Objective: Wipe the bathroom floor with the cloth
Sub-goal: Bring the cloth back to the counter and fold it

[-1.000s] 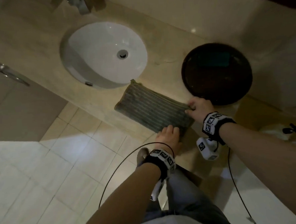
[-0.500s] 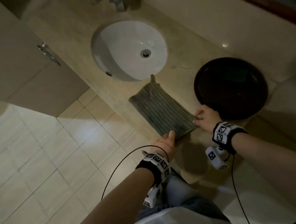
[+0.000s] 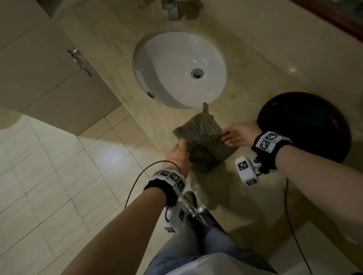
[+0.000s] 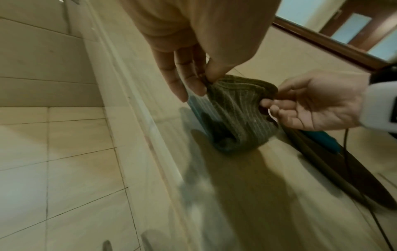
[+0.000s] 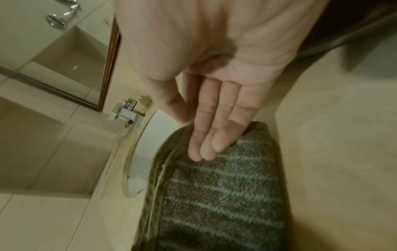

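A grey-green ribbed cloth with pale stripes is lying on the beige stone countertop, just in front of the white oval basin, with its near half folded up and over on itself. Both hands are working on it from opposite sides. The left hand is pinching the cloth's left edge between thumb and fingertips, the fold bunching under the grip in the left wrist view. The right hand is gripping the right edge; in the left wrist view its thumb and curled fingers are closing on the fabric, while in the right wrist view the fingers are looking nearly straight over the stripes, so how tightly it is holding there is hard to judge through the blur. The two hands are sitting close together, with only the folded cloth between them.

The cloth is up on the counter, not down on the pale tiled bathroom floor, which is showing to the left and below. A round dark bowl-like vessel is standing on the counter just beside the right wrist. A chrome tap is rising behind the basin, and a beige cabinet door with a curved metal handle is showing at the left. Black cables are trailing from both wrist bands.
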Action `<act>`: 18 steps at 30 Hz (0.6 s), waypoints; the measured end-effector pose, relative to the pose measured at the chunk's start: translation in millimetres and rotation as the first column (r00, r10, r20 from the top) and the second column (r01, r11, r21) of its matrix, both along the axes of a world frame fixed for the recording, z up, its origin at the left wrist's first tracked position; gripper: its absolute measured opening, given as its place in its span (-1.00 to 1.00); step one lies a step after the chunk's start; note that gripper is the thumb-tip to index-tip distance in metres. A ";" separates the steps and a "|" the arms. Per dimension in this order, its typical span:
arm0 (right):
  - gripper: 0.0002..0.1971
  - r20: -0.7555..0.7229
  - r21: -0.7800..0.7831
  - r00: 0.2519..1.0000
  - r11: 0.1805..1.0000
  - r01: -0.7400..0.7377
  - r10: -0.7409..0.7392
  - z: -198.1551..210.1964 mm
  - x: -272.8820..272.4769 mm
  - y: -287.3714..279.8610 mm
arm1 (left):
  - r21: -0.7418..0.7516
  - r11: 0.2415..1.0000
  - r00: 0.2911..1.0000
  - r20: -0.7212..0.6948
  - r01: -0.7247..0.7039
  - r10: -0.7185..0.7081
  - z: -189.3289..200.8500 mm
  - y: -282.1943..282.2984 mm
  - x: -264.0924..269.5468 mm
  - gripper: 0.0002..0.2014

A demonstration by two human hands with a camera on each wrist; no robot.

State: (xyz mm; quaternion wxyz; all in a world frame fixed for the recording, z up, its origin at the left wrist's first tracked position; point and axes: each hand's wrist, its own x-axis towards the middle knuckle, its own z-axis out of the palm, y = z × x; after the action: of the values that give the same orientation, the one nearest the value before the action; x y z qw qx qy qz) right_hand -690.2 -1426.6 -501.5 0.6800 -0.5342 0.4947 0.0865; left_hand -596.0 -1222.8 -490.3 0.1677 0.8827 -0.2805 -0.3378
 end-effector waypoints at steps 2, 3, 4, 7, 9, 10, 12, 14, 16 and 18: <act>-0.87 0.004 0.029 1.000 0.999 -0.024 0.024 0.9 22.3 -0.5 | -0.012 0.997 0.997 0.011 -0.072 0.072 -3.2 -1.6 21.2 -0.66; -0.86 0.001 0.002 0.999 0.999 -0.045 0.045 -0.5 31.2 -0.9 | -0.019 0.994 0.994 0.009 -0.108 0.108 -5.4 -2.9 30.6 -0.68; -0.84 -0.010 -0.049 0.997 0.996 -0.071 0.070 -3.0 38.2 -1.8 | -0.025 0.989 0.990 0.003 -0.143 0.143 -8.3 -4.0 38.8 -0.70; -0.85 -0.045 -0.208 0.988 0.965 -0.157 0.151 -12.4 53.0 -5.7 | -0.048 0.977 0.978 -0.013 -0.209 0.209 -17.7 -7.9 57.7 -0.71; -0.87 -0.044 -0.273 0.984 0.945 -0.180 0.174 -19.5 60.3 -9.1 | -0.058 0.970 0.972 -0.024 -0.234 0.233 -23.7 -11.1 67.0 -0.72; -0.89 -0.045 -0.304 0.982 0.933 -0.191 0.186 -23.2 63.5 -10.6 | -0.063 0.966 0.968 -0.034 -0.250 0.248 -26.3 -13.3 70.8 -0.73; -0.96 -0.056 -0.364 0.976 0.906 -0.218 0.212 -30.6 68.6 -14.7 | -0.072 0.956 0.959 -0.053 -0.283 0.280 -32.0 -17.7 76.3 -0.74; -0.98 -0.061 -0.406 0.973 0.885 -0.229 0.224 -37.5 72.5 -18.5 | -0.080 0.954 0.957 -0.059 -0.288 0.284 -38.1 -21.9 79.9 -0.75; -0.96 -0.067 -0.437 0.971 0.868 -0.235 0.229 -43.6 74.2 -21.6 | -0.076 0.955 0.957 -0.060 -0.287 0.283 -43.9 -25.2 83.0 -0.75; -0.95 -0.075 -0.470 0.969 0.849 -0.242 0.235 -48.2 75.1 -23.5 | -0.068 0.956 0.958 -0.036 -0.285 0.284 -48.8 -27.5 86.3 -0.75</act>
State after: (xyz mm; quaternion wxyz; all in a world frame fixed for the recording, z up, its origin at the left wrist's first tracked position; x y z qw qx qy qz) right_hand -615.1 -1450.2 -549.7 0.5083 -0.7413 0.4355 0.0500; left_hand -509.7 -1250.3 -539.1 0.2501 0.9027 -0.1604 -0.3113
